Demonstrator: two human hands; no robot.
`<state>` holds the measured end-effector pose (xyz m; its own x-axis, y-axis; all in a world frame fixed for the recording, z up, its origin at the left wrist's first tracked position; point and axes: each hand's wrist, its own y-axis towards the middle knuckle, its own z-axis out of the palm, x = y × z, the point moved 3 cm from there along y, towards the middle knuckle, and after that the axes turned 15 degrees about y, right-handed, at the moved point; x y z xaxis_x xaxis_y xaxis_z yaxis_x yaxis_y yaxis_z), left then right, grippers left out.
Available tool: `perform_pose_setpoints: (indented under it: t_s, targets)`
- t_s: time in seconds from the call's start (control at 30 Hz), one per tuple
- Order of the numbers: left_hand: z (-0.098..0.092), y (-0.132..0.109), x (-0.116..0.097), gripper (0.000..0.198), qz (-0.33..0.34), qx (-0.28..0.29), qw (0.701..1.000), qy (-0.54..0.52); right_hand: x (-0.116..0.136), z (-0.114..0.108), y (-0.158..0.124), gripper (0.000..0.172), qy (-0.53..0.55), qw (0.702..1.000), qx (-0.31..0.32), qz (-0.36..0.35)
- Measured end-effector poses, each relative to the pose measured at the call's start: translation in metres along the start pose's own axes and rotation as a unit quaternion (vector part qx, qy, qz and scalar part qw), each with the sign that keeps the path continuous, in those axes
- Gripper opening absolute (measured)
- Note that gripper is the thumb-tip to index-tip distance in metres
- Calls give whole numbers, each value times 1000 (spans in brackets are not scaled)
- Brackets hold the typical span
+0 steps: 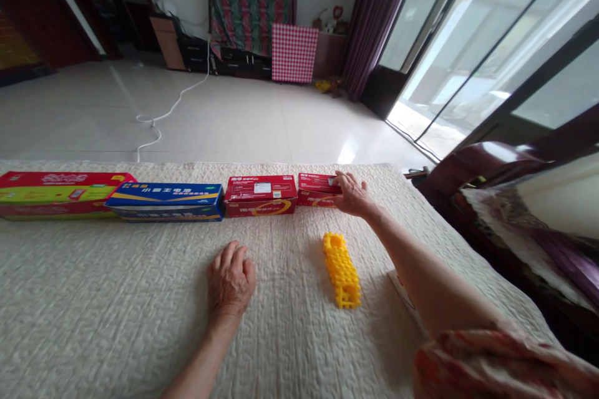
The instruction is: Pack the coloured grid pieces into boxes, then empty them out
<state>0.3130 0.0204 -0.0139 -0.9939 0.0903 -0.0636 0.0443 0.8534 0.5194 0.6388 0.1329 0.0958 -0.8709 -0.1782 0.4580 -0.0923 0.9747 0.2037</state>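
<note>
My right hand (352,194) is at the right end of a small red box (316,183), its fingers over the top edge and the thumb side at the front. My left hand (230,277) rests palm down on the quilted cover (140,299), holding nothing, fingers loosely bent and the thumb apart. In line with the small box stand a larger red box (261,195), a blue battery box (165,201) and a long red and green box (60,194). Between my arms lies a yellow plastic piece of interlocking blocks (342,270).
A flat white item (407,299) shows partly beneath my right forearm. Beyond the cover's far edge is a tiled floor with a white cable (180,96). A dark wooden chair (486,168) stands at the right, near glass doors (463,75). Cloth-covered furniture (253,19) lines the far wall.
</note>
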Motion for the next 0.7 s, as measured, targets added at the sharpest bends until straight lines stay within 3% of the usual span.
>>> perform_pose_setpoints:
  t_s: [0.13, 0.27, 0.4, 0.5, 0.6, 0.7]
  targets:
    - [1, -1, 1, 24, 1, -15, 1000, 2, 17, -7, -33, 43, 38, 998, -48, -23]
    - [3, -1, 1, 24, 3, -10, 1000, 7, 29, 8, -110, 40, 91, 992, -77, -36]
    - [4, -1, 1, 23, 0, -9, 1000, 9, 18, 38, -186, 46, 234, 963, -125, 56]
    - [5, 0, 2, 23, 7, -13, 1000, 7, 17, 46, -214, 52, 258, 948, -144, 116]
    - [7, 0, 4, 23, 13, -19, 1000, 8, 31, 29, -221, 50, 223, 955, -169, 99]
    - [9, 0, 6, 22, 18, -27, 999, 6, 42, -8, -224, 46, 119, 969, -210, 58]
